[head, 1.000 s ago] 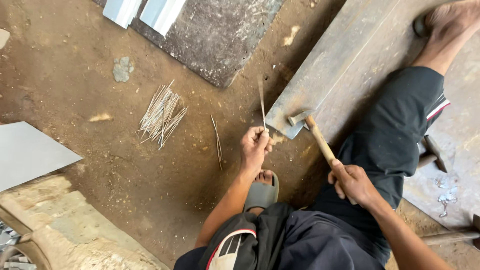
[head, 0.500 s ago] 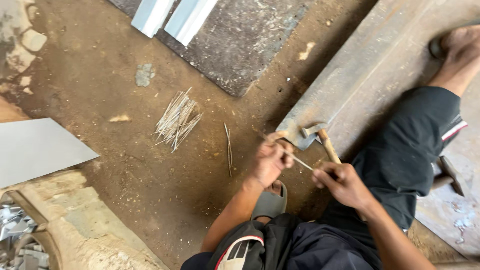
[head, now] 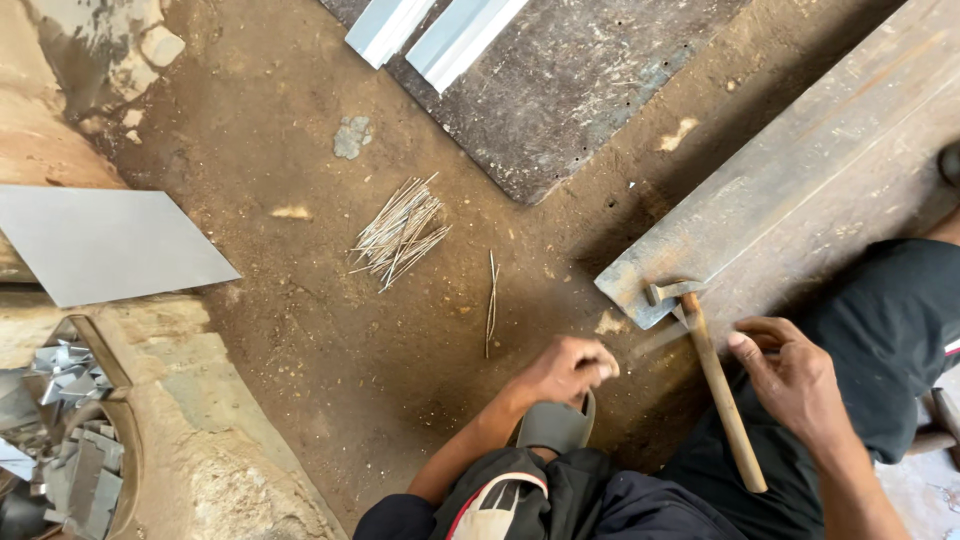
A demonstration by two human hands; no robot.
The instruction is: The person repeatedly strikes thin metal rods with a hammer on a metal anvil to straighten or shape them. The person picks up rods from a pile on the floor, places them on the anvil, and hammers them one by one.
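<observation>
left hand [head: 563, 370]: low centre, just above a grey sandal [head: 555, 425]; fingers curled tight, pinching one end of a thin rod [head: 655, 342].
right hand [head: 790, 375]: right of the hammer handle, not gripping it; fingers half curled, thumb and forefinger near each other. Cannot tell if they hold anything.
rod: blurred, runs from the left fingertips up-right toward the hammer head, close to the beam's end.
hammer [head: 715, 385]: lies loose, metal head resting on the beam's lower-left end, wooden handle pointing down-right between the hands.
beam [head: 800, 190]: long grey steel slab, diagonal, flat on the dirt.
rod handling (judgement): light, stiff but bendable wire, smooth and easy to roll; best pinched near one end, well back from the hammer head.
hammer handling (judgement): head-heavy, rigid; take the handle low.
pile [head: 400, 232]: bundle of like rods on the dirt, well apart from both hands.
strays [head: 491, 300]: two rods between pile and left hand.
sheet [head: 100, 245]: flat grey plate, far left.
</observation>
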